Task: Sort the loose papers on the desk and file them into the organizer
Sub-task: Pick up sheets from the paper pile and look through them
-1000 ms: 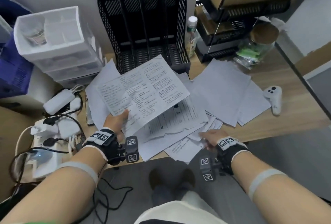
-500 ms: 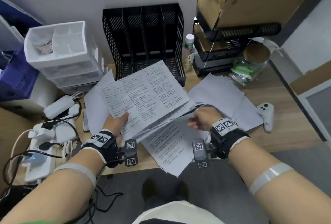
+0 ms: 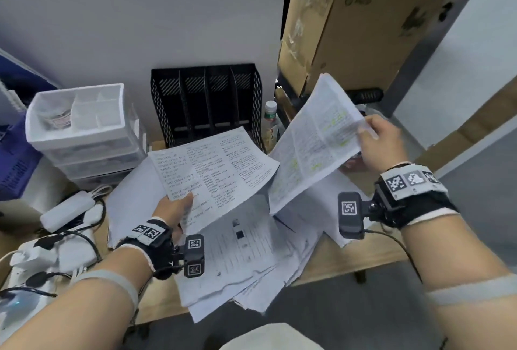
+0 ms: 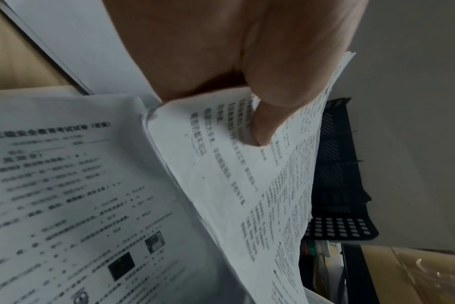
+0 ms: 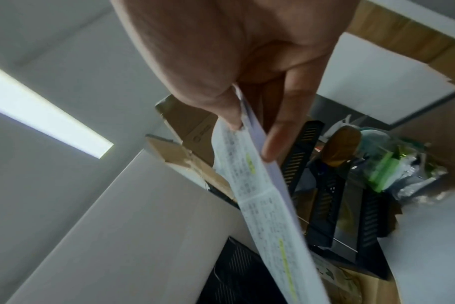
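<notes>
My left hand (image 3: 174,210) pinches the near corner of a stack of printed sheets (image 3: 215,170), held flat above the desk; the thumb (image 4: 262,127) lies on top of the stack (image 4: 247,185). My right hand (image 3: 383,142) pinches the right edge of a highlighted printed sheet (image 3: 316,145) and holds it tilted up in the air; thumb and fingers (image 5: 275,144) clamp that sheet (image 5: 262,205). More loose papers (image 3: 251,254) lie spread on the desk below. The black mesh organizer (image 3: 207,103) with several upright slots stands against the wall behind, with no paper visible in its slots.
A white drawer unit (image 3: 84,131) stands left of the organizer. A power strip with chargers and cables (image 3: 56,240) lies at the left. A small bottle (image 3: 270,123) stands right of the organizer. A cardboard box (image 3: 363,19) sits on black trays at the right.
My right hand has lifted a highlighted sheet off the desk pile, up and to the right. The left hand keeps its stack and has risen slightly.
</notes>
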Tool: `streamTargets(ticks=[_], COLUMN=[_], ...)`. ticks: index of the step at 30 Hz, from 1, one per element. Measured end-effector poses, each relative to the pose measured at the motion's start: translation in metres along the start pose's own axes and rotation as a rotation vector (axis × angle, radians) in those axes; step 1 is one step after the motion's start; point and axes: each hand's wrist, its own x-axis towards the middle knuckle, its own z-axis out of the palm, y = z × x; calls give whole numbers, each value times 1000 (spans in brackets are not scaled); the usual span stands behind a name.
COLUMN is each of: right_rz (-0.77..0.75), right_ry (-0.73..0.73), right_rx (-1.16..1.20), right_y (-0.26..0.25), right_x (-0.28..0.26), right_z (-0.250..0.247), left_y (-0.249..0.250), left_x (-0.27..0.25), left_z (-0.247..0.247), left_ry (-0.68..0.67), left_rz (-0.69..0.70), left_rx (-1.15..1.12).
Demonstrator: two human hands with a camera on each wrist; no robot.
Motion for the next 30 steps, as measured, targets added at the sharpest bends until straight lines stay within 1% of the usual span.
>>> streamTargets(ticks=[3, 5, 7, 8, 10, 12, 13, 14, 17, 19, 21, 23, 26, 28, 30], right_rz=[67, 113, 195, 235, 310, 395, 454, 513, 663, 726, 764, 759, 759, 772, 776], right_ry=[39, 49, 50, 57, 55, 55, 54, 25, -127, -205, -224, -246, -256, -248, -246], right_rx=[119, 244, 484, 625, 886, 1039, 1008, 918, 432, 243, 130, -5, -78, -83, -58], right_y=[17, 30, 37, 39, 44, 56, 69, 82, 124, 148, 165, 176, 188, 195, 200], right_x=[-5, -12, -19, -22, -27, -29, -28, -31, -48, -61, -74, -86, -96, -97, -97], right_z=[-14, -20, -20, -20, -21, -18, -13, -4, 28, 48, 62, 69, 72, 70, 69], left_y=[-4, -13, -37, -43, -48, -39, -35, -34, -36, -44, -53, -61, -72, -79, -90], left_x=[3, 18, 56, 64, 68, 44, 32, 24, 4, -3, -4, -6, -4, 2, 14], left_z=[11, 13, 4, 4, 6, 17, 22, 25, 31, 32, 28, 23, 15, 9, -1], left_ry=[-32, -77, -121, -137, -142, -180, -202, -223, -253, -279, -289, -277, -231, -204, -204], left_rz=[-2, 16, 8, -7, -23, -45, -67, -91, -164, -221, -268, -288, -294, -269, -255], left_rx=[55, 93, 145, 163, 162, 184, 194, 199, 256, 274, 269, 262, 306, 356, 387])
